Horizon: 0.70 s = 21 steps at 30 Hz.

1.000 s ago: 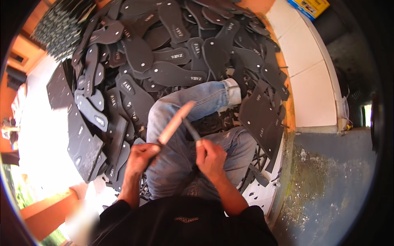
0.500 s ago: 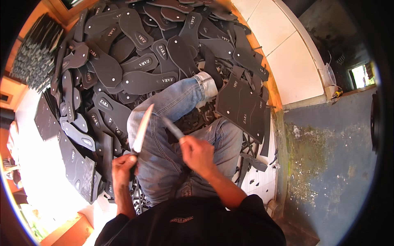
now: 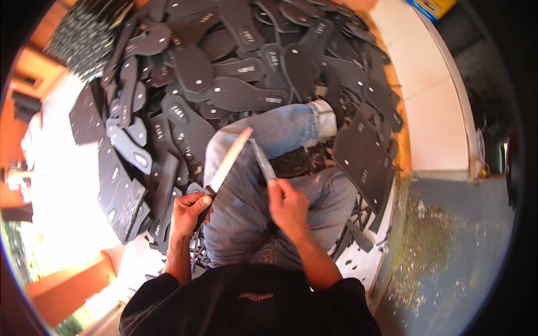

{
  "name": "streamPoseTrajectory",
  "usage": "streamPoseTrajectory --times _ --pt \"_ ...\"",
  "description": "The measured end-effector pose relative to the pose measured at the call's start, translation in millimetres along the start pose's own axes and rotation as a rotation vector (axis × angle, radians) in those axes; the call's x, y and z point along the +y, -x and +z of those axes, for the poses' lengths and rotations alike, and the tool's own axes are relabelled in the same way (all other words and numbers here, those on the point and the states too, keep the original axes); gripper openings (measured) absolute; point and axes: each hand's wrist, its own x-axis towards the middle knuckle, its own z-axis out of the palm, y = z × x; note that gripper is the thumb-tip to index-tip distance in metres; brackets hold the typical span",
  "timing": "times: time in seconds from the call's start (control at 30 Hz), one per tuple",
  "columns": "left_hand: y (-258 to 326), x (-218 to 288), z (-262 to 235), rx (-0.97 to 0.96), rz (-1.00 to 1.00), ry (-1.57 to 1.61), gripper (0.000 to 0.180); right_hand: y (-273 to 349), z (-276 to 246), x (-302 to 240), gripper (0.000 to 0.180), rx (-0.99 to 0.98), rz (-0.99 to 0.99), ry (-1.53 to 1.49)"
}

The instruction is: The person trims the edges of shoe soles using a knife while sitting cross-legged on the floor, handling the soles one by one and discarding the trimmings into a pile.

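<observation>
My left hand [image 3: 185, 218] is closed round the dark handle of a long knife [image 3: 228, 161], its blade bright with light and angled up to the right over my jeans. In my right hand [image 3: 290, 208], fingers wrapped tight, is a slim grey tapered blade [image 3: 263, 161]; whether it is a second knife or a sharpening tool I cannot tell. The two tips come close together above my bent leg, and whether they touch is unclear. Dark shoe soles [image 3: 246, 94] lie heaped beyond my legs.
A dark sheet with sole outlines [image 3: 361, 154] leans at my right knee, above narrow offcuts [image 3: 358, 235]. More sole sheets [image 3: 120, 193] lie to the left. A tall stack of dark pieces [image 3: 84, 42] stands at the far left. A white-tiled ledge [image 3: 434, 112] borders the right side.
The view has shifted, so the pile and my legs sit further right in the picture. The knife leans more to the right, and the grey blade's tip is nearer the knife's tip.
</observation>
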Motion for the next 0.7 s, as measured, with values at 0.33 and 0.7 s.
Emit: streamPoseTrajectory --times 0.33,0.7 --pt "-12 -78 -96 0.685 0.024 -0.644 0.035 13 -53 41 0.026 0.029 0.459 -0.599" --pt "-93 53 126 -0.059 0.343 -0.018 0.042 98 -70 85 0.024 0.69 0.433 -0.369"
